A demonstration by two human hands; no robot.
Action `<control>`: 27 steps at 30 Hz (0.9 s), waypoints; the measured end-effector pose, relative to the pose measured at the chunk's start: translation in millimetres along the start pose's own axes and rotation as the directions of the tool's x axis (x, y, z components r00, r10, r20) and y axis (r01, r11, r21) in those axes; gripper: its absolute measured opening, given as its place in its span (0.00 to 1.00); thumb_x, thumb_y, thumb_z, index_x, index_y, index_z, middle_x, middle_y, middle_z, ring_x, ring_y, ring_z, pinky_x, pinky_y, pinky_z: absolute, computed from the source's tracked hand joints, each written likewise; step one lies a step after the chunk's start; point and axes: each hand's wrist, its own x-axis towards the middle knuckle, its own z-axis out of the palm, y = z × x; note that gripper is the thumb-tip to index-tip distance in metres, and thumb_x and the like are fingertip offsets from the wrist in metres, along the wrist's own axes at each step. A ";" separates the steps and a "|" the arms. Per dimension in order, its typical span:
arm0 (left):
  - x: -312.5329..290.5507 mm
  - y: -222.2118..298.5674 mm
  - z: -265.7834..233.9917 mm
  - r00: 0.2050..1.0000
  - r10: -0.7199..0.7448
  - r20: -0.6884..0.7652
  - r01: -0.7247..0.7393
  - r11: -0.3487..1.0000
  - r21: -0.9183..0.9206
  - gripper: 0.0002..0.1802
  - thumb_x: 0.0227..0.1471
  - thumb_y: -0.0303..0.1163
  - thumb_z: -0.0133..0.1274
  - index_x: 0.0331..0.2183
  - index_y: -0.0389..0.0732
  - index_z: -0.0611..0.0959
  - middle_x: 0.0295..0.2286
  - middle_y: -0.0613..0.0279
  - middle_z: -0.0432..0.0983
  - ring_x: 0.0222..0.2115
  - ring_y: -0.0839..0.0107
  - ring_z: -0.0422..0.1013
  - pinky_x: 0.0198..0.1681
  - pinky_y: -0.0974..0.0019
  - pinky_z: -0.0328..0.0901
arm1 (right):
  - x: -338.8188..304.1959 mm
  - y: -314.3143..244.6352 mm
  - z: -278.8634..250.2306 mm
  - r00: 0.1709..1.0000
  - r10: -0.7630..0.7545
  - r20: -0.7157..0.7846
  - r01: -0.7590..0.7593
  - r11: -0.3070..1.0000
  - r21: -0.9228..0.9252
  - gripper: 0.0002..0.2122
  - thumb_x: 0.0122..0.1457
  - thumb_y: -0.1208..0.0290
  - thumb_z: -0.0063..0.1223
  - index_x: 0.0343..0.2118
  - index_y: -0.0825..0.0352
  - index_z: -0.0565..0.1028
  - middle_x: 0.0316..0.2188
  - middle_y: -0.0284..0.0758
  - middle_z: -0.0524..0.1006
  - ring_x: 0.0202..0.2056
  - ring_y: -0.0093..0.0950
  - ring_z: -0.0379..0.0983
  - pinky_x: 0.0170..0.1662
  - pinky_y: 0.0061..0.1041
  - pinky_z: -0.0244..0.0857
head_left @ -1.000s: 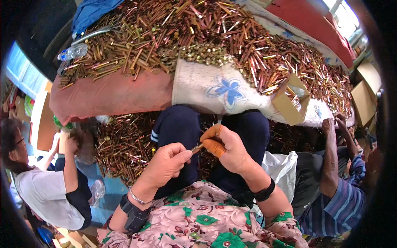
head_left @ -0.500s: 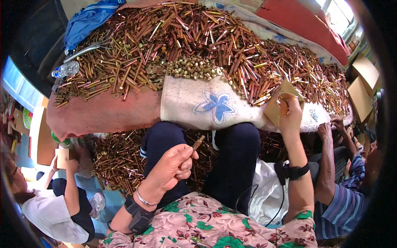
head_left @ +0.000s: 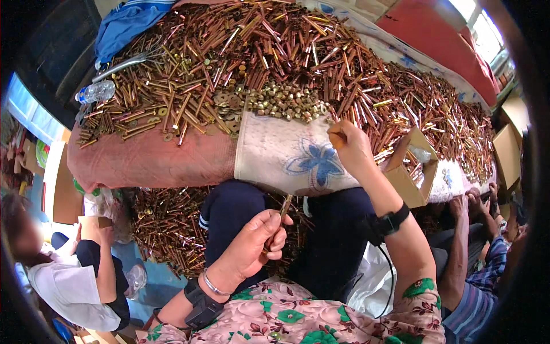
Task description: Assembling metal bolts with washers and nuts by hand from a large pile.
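My left hand (head_left: 260, 241) is closed around a brass-coloured metal bolt (head_left: 285, 205), whose end points up past the thumb above my lap. At the front edge of the bolt pile (head_left: 275, 46), my right hand (head_left: 350, 143) has its fingers curled together, just right of a heap of brass-coloured nuts (head_left: 286, 103). Whatever those fingers hold, if anything, is hidden. An open cardboard box (head_left: 404, 184) stands beside my right forearm, with metal pieces and clear plastic inside. Flat washers (head_left: 229, 103) lie left of the nuts.
White cloth (head_left: 269, 143) with a blue flower and reddish cloth (head_left: 154, 160) cover the table's front. A plastic bottle (head_left: 96, 92) lies far left, below blue fabric (head_left: 129, 26). More bolts (head_left: 172, 223) lie under the table. Other people work at both sides.
My right hand has left the cardboard box and moved left to the edge near the nuts. The box now stands unheld. My left hand still grips the bolt, slightly farther right in view.
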 end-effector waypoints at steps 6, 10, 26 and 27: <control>1.4 4.6 -6.6 1.000 0.016 -0.023 -0.015 1.000 0.014 0.13 0.56 0.42 0.44 0.34 0.41 0.72 0.16 0.70 0.60 0.12 0.84 0.49 0.14 0.80 0.45 | 48.0 -7.0 37.8 0.994 0.071 0.089 -0.034 0.930 -0.366 0.14 0.49 0.64 0.55 0.31 0.71 0.70 0.29 0.49 0.74 0.35 0.47 0.71 0.37 0.41 0.64; 2.0 3.5 -12.4 1.000 0.025 -0.001 -0.025 0.999 0.037 0.14 0.56 0.42 0.44 0.34 0.41 0.71 0.16 0.71 0.60 0.12 0.84 0.48 0.14 0.80 0.45 | 51.7 -19.3 51.3 0.997 -0.007 0.076 0.047 0.841 -0.538 0.13 0.49 0.66 0.56 0.28 0.72 0.68 0.28 0.47 0.73 0.33 0.45 0.70 0.36 0.38 0.63; -15.0 -4.0 -6.5 0.983 0.175 -0.063 -0.163 0.973 0.161 0.09 0.57 0.36 0.43 0.34 0.40 0.71 0.17 0.70 0.63 0.11 0.86 0.50 0.13 0.81 0.44 | -10.0 -14.2 13.8 0.998 -0.047 0.028 0.053 0.954 -0.294 0.06 0.48 0.77 0.50 0.31 0.67 0.71 0.32 0.47 0.73 0.34 0.45 0.70 0.37 0.34 0.64; -16.6 -4.8 -6.0 0.981 0.182 -0.065 -0.170 0.973 0.159 0.09 0.57 0.36 0.43 0.34 0.40 0.71 0.17 0.70 0.63 0.11 0.86 0.50 0.13 0.81 0.45 | -14.7 -16.0 11.5 1.000 0.014 0.017 -0.010 0.979 -0.206 0.06 0.48 0.76 0.51 0.31 0.67 0.72 0.31 0.47 0.73 0.33 0.44 0.71 0.36 0.31 0.65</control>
